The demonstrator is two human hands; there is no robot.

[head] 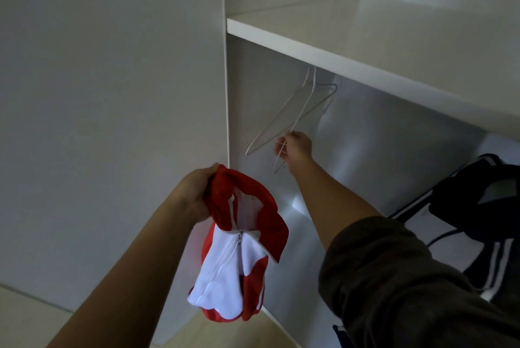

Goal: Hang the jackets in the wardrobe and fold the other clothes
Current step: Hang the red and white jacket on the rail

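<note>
**Fig. 1. Taking a hanger for the red-and-white jacket**

The wardrobe (pixel 253 89) stands open and fills the right side of the view. Its shelf (pixel 365 46) crosses the top, and the rail below it is hidden behind the shelf's front edge. At the right edge hangs a dark garment with white stripes (pixel 478 207). It is judged to be a jacket already hung, though its hanger cannot be seen.

The red-and-white jacket (pixel 239 249) is outside the wardrobe, just in front of its left side panel. It dangles bunched, zipped part-way up, with the collar uppermost.

2 white wire hangers are suspended under the shelf, near the left wall. The free hanger (pixel 270 125) swings out to the left. The held hanger (pixel 301 111) runs down into the right hand.

The left hand (pixel 197 193) is clamped on the jacket's collar and carries its whole weight. The right hand (pixel 295 148) reaches into the wardrobe, fingers curled round the lower wire of the held hanger.

The step in hand appears to be the fetching of a hanger, so this jacket is not yet hung. The next move probably calls for lifting the hook clear of the rail without snagging the free hanger. The bunched jacket would then need opening out so that each hanger arm can enter a shoulder.
</note>
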